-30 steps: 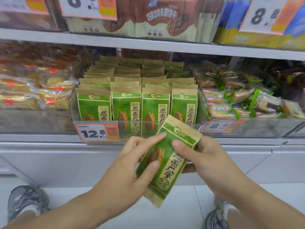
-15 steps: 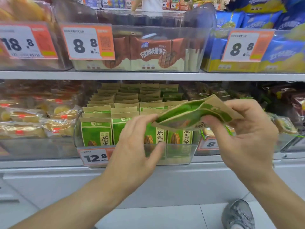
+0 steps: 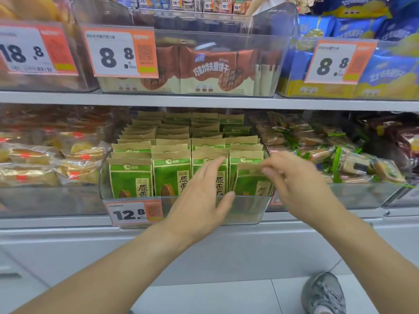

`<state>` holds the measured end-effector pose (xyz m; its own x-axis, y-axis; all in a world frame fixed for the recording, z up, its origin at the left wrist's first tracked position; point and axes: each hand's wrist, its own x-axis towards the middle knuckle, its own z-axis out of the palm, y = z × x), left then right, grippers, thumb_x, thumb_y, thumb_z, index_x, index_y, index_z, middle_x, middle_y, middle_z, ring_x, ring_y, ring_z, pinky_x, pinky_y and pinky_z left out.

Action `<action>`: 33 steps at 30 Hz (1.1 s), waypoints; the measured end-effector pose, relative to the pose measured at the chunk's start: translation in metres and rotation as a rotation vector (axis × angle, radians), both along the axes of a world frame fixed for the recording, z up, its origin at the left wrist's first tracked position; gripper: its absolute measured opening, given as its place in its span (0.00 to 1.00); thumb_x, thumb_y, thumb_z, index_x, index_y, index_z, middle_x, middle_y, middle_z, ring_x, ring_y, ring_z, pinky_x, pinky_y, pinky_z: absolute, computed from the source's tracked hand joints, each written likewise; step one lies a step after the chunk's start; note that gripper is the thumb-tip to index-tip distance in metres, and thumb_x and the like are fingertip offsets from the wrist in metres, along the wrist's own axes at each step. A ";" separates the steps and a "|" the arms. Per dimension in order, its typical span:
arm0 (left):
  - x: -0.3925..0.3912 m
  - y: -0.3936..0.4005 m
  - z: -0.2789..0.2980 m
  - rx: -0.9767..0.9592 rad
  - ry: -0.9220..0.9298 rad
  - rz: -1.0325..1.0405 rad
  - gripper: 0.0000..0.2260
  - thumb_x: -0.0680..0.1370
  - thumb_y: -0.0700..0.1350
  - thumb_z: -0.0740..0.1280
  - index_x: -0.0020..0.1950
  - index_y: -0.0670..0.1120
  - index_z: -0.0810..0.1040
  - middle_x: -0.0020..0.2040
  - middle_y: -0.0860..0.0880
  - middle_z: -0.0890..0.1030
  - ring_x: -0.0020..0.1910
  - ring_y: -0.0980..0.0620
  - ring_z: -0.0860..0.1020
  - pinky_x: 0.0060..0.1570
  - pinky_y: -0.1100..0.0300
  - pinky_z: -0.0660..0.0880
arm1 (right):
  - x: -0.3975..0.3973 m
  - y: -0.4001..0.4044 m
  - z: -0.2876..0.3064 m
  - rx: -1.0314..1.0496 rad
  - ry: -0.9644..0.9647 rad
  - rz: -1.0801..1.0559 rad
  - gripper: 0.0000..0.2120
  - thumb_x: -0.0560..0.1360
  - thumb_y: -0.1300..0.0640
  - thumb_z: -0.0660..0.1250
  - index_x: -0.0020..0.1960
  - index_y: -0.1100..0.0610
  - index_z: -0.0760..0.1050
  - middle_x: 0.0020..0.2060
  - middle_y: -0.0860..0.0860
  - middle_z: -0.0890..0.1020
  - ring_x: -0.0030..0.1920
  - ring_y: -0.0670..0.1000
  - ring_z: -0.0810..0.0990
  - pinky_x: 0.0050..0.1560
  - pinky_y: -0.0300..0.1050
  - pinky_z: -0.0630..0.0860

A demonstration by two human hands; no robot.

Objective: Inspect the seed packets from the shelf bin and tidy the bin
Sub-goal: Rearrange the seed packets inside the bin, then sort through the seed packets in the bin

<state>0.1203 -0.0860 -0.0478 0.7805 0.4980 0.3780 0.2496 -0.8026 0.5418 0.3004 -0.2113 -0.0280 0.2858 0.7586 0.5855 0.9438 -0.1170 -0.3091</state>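
Observation:
A clear plastic bin [image 3: 247,211] on the middle shelf holds several rows of green and tan seed packets [image 3: 172,175] standing upright. One seed packet [image 3: 249,184] stands tilted at the bin's front right corner. My right hand [image 3: 294,180] pinches its top edge between thumb and fingers. My left hand [image 3: 201,196] hovers in front of the front row with fingers straight, its fingertips at the third packet's top; contact is unclear.
A 12.8 price tag [image 3: 133,213] hangs on the bin's front. Wrapped cakes [image 3: 52,164] fill the left bin, green-tied snacks [image 3: 335,152] the right one. The upper shelf [image 3: 204,102] carries brown biscuit packs [image 3: 210,69] and blue bags. My shoe [image 3: 324,293] is on the floor.
The packet held up and bent between both hands has gone down into the bin's front right corner. My left hand let go of it and now reaches toward the front row.

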 end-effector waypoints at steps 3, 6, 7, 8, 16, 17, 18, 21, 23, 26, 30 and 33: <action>0.008 -0.002 -0.003 -0.013 -0.049 -0.001 0.24 0.82 0.49 0.65 0.77 0.52 0.63 0.72 0.55 0.72 0.70 0.58 0.70 0.71 0.58 0.67 | 0.003 0.006 -0.001 -0.109 -0.039 -0.018 0.08 0.81 0.57 0.65 0.54 0.56 0.83 0.43 0.47 0.77 0.47 0.49 0.73 0.47 0.47 0.70; 0.013 -0.005 -0.003 -0.047 -0.103 -0.008 0.15 0.82 0.49 0.66 0.68 0.50 0.73 0.58 0.56 0.80 0.56 0.59 0.77 0.57 0.59 0.74 | -0.002 0.008 0.012 -0.070 0.006 -0.013 0.15 0.82 0.49 0.61 0.50 0.56 0.83 0.40 0.50 0.80 0.44 0.51 0.76 0.45 0.49 0.73; 0.014 -0.006 -0.002 -0.052 -0.120 -0.014 0.11 0.82 0.49 0.66 0.64 0.50 0.75 0.53 0.56 0.81 0.52 0.59 0.77 0.53 0.61 0.74 | -0.004 0.009 0.017 -0.027 0.039 -0.016 0.15 0.82 0.49 0.61 0.51 0.56 0.83 0.42 0.50 0.81 0.45 0.51 0.77 0.47 0.49 0.74; 0.014 -0.007 -0.002 -0.051 -0.130 -0.019 0.08 0.82 0.48 0.66 0.60 0.50 0.76 0.50 0.57 0.80 0.49 0.59 0.77 0.50 0.62 0.73 | -0.004 0.011 0.023 0.008 0.057 -0.027 0.12 0.83 0.51 0.62 0.53 0.55 0.83 0.45 0.50 0.82 0.48 0.51 0.78 0.50 0.49 0.74; 0.012 -0.011 -0.002 -0.029 -0.106 -0.062 0.05 0.83 0.47 0.65 0.57 0.49 0.76 0.48 0.57 0.78 0.47 0.58 0.74 0.48 0.61 0.72 | 0.018 0.043 0.048 -0.410 0.128 -0.154 0.18 0.82 0.61 0.64 0.70 0.51 0.77 0.66 0.50 0.79 0.65 0.51 0.77 0.66 0.43 0.69; 0.011 -0.011 -0.002 -0.027 -0.107 -0.065 0.05 0.83 0.47 0.65 0.57 0.49 0.76 0.48 0.57 0.78 0.47 0.58 0.74 0.48 0.60 0.72 | 0.019 0.045 0.050 -0.413 0.124 -0.152 0.18 0.81 0.60 0.66 0.70 0.51 0.77 0.65 0.50 0.79 0.63 0.51 0.77 0.65 0.44 0.70; 0.010 -0.010 -0.002 -0.026 -0.108 -0.068 0.05 0.83 0.47 0.64 0.57 0.49 0.76 0.48 0.56 0.78 0.48 0.57 0.75 0.48 0.59 0.72 | 0.019 0.046 0.051 -0.411 0.113 -0.147 0.19 0.80 0.59 0.68 0.70 0.50 0.76 0.63 0.50 0.80 0.62 0.51 0.77 0.64 0.44 0.71; 0.009 -0.010 -0.004 -0.018 -0.097 -0.076 0.05 0.83 0.47 0.64 0.59 0.49 0.75 0.50 0.56 0.77 0.50 0.56 0.74 0.50 0.59 0.71 | 0.020 0.048 0.052 -0.432 0.053 -0.131 0.21 0.76 0.53 0.75 0.68 0.50 0.78 0.56 0.48 0.77 0.55 0.48 0.75 0.58 0.42 0.70; 0.008 -0.011 -0.004 0.009 -0.086 -0.077 0.07 0.83 0.47 0.63 0.60 0.50 0.75 0.51 0.56 0.77 0.52 0.56 0.73 0.53 0.60 0.70 | 0.020 0.047 0.050 -0.446 0.027 -0.132 0.19 0.73 0.51 0.77 0.64 0.48 0.80 0.52 0.47 0.74 0.52 0.46 0.73 0.57 0.42 0.71; 0.006 -0.015 -0.003 0.028 -0.080 -0.075 0.09 0.83 0.47 0.63 0.63 0.51 0.74 0.54 0.57 0.76 0.55 0.59 0.71 0.55 0.64 0.68 | 0.019 0.041 0.048 -0.368 0.068 -0.126 0.10 0.72 0.52 0.78 0.51 0.46 0.82 0.50 0.48 0.76 0.50 0.48 0.77 0.57 0.47 0.75; 0.003 -0.017 -0.001 0.022 -0.083 -0.070 0.12 0.83 0.47 0.63 0.66 0.51 0.73 0.57 0.59 0.74 0.59 0.62 0.69 0.58 0.72 0.64 | 0.017 0.018 0.039 -0.190 0.137 -0.098 0.09 0.75 0.55 0.76 0.42 0.45 0.78 0.44 0.41 0.81 0.49 0.45 0.80 0.53 0.44 0.75; -0.001 -0.018 0.006 -0.046 -0.199 -0.007 0.15 0.82 0.46 0.65 0.69 0.51 0.71 0.64 0.59 0.73 0.63 0.68 0.68 0.61 0.80 0.60 | 0.002 -0.005 0.047 0.268 0.239 -0.020 0.10 0.78 0.59 0.73 0.47 0.45 0.76 0.41 0.36 0.82 0.44 0.39 0.82 0.48 0.35 0.76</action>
<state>0.1193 -0.1043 -0.0418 0.6961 0.5132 0.5021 0.1286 -0.7772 0.6160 0.3029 -0.2164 0.0186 0.4521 0.5797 0.6779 0.8394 -0.0195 -0.5431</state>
